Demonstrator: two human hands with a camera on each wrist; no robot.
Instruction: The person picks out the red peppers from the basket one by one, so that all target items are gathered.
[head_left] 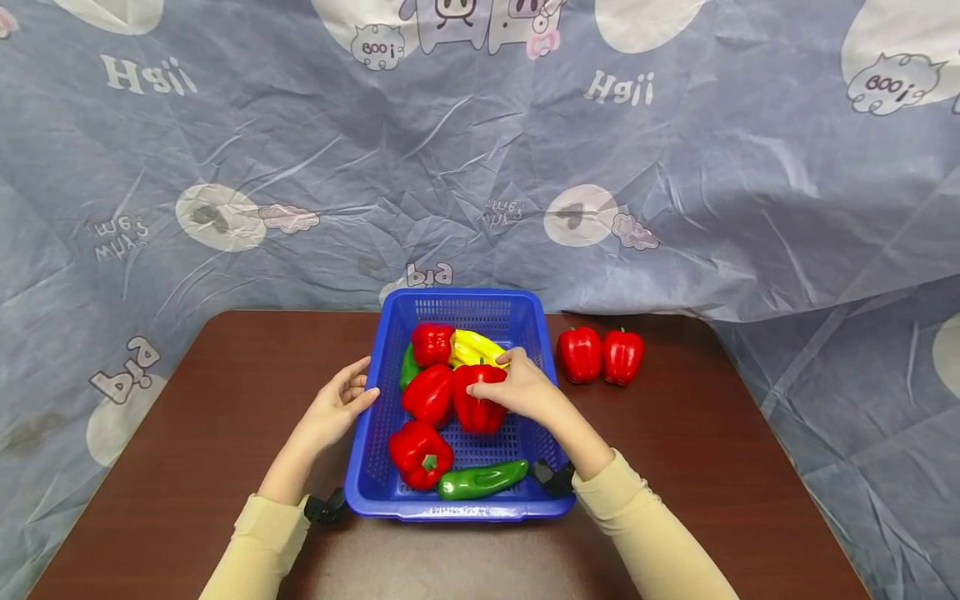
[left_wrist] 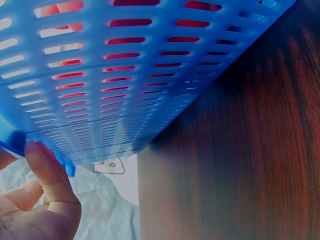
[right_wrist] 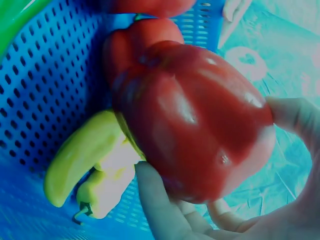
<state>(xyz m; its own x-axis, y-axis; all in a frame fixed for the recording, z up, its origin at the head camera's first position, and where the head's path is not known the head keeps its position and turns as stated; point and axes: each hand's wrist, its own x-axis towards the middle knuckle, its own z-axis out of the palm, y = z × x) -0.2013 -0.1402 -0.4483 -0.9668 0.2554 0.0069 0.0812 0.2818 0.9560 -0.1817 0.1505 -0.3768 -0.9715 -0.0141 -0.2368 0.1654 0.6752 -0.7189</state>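
A blue plastic basket with slotted sides stands on the table. My left hand holds its left rim, thumb over the edge and fingers along the outside; the left wrist view shows the fingers at the rim. My right hand grips a red bell pepper inside the basket, thumb on one side and fingers on the other. Around it lie more red bell peppers, yellow peppers and a long green pepper. Another green pepper is partly hidden at the left wall.
Two red bell peppers stand side by side on the dark wooden table, right of the basket. A grey-blue printed cloth hangs behind the table. Black cameras are strapped at both wrists.
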